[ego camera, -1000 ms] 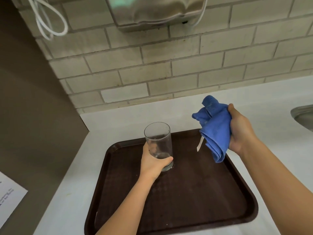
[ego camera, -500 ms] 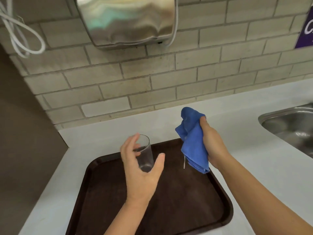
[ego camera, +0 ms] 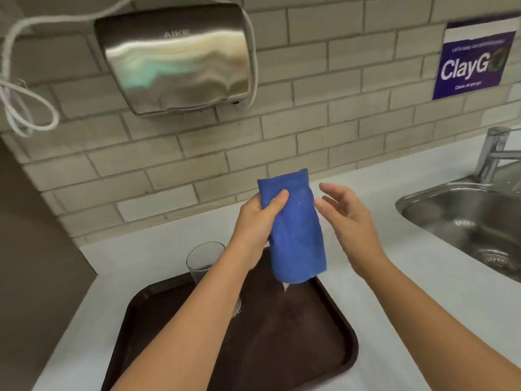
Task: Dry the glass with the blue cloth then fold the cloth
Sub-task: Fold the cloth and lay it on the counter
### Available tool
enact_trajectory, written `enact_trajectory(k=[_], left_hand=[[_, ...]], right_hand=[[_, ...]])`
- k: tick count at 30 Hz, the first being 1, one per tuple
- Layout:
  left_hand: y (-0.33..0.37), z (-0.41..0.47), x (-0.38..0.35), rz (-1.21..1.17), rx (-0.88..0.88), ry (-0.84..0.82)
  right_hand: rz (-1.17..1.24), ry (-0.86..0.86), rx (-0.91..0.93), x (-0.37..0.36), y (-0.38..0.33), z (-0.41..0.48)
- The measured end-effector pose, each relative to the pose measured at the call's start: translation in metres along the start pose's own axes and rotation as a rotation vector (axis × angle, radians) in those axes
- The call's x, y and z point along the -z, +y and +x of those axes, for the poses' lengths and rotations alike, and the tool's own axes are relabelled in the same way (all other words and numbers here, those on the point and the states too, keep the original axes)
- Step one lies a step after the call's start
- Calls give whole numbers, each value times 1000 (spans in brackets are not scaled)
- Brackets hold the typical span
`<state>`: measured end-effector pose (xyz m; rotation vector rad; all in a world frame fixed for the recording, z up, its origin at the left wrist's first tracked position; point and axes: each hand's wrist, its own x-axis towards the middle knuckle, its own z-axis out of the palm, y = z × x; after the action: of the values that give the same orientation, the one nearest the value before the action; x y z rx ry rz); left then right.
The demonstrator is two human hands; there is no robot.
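Head view: the cloth (ego camera: 294, 230) is held up above the tray (ego camera: 332, 362), hanging as a long bundle with a small white tag at its lower end. It is gripped near its upper left edge by the left hand (ego camera: 255, 224), whose thumb is pressed on the front of the fabric. The right hand (ego camera: 348, 218) is kept just beside the cloth, fingers spread and open, with nothing held; whether its fingertips touch the fabric cannot be told.

The glass (ego camera: 204, 262) is standing upright on the far left part of the tray, partly hidden behind the left forearm, and no hand is on it. The tray is lying on a white counter (ego camera: 423, 292), with a sink (ego camera: 462, 221) to the right.

As it is judged, the drying seems finished or put aside, and the folding step is being started. For the next move, a free corner of the cloth should be taken by the right hand, so the bundle can be opened flat before it is folded.
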<state>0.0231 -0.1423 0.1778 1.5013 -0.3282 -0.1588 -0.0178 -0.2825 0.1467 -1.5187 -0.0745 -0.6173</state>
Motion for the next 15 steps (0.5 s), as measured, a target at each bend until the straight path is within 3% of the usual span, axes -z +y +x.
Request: enact_trajectory(k=[5, 10, 15], left_hand=[[18, 7, -17, 146, -43, -150], [16, 13, -34, 225, -56, -172], [-12, 12, -54, 205, 46, -316]], right_hand=[[197, -282, -210, 29, -16, 28], [56, -268, -194, 63, -19, 38], [-51, -442, -311, 110, -8, 38]])
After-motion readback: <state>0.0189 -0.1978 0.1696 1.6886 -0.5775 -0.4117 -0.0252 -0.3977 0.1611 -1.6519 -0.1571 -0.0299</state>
